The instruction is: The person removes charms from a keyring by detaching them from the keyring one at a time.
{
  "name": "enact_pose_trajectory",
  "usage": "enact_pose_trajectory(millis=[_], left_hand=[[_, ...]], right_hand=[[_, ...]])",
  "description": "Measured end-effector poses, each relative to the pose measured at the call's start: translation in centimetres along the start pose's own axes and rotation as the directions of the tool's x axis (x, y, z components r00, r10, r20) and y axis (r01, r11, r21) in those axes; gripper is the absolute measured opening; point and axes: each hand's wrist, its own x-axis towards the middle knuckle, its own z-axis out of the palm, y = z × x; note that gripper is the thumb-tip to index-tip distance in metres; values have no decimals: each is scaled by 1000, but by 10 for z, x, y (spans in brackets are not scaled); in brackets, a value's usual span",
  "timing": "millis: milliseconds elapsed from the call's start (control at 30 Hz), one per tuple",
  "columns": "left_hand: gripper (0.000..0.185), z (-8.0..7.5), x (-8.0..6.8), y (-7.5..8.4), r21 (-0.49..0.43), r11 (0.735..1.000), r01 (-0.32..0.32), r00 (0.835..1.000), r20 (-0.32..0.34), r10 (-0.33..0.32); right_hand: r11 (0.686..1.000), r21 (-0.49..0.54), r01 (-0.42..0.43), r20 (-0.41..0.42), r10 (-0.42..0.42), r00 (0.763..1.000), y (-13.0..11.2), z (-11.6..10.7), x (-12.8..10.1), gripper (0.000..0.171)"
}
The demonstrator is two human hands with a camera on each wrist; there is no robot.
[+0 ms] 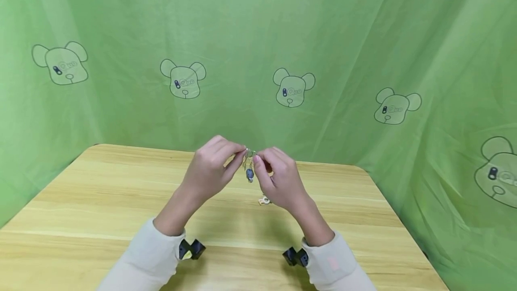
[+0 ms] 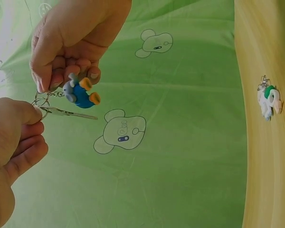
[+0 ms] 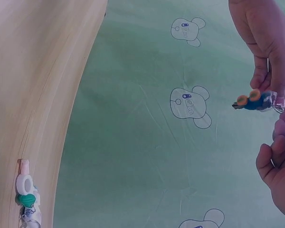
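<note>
Both hands are raised over the table, pinching a metal key ring [image 1: 250, 152] from either side. My left hand [image 1: 210, 165] grips its left side between thumb and fingertips, and my right hand [image 1: 280, 174] pinches its right side. From the ring hangs a small figure charm [image 2: 80, 92] on a short chain, with a grey head, blue body and orange feet. A flat silver key [image 2: 80, 115] also hangs there, beside the charm. Fingertips cover part of the ring, so I cannot tell whether it is spread apart.
On the wooden table [image 1: 121, 192] lies a second charm [image 2: 269, 100], white with green and pink parts, beneath my right hand. A green curtain [image 1: 242, 21] printed with bear heads surrounds the table. Small black devices [image 1: 191, 249] are strapped at both sleeve cuffs.
</note>
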Motion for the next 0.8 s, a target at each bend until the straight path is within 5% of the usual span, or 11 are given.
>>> enact_pose_trajectory(millis=[433, 800], left_hand=[[7, 1, -1, 1, -4, 1000, 17, 999, -41, -18], [7, 2, -1, 0, 17, 1000, 26, 999, 19, -27]], right_hand=[[1000, 1, -11, 11, 11, 1000, 3, 0, -2, 18], [1000, 8, 7, 9, -7, 1000, 2, 0, -1, 18]])
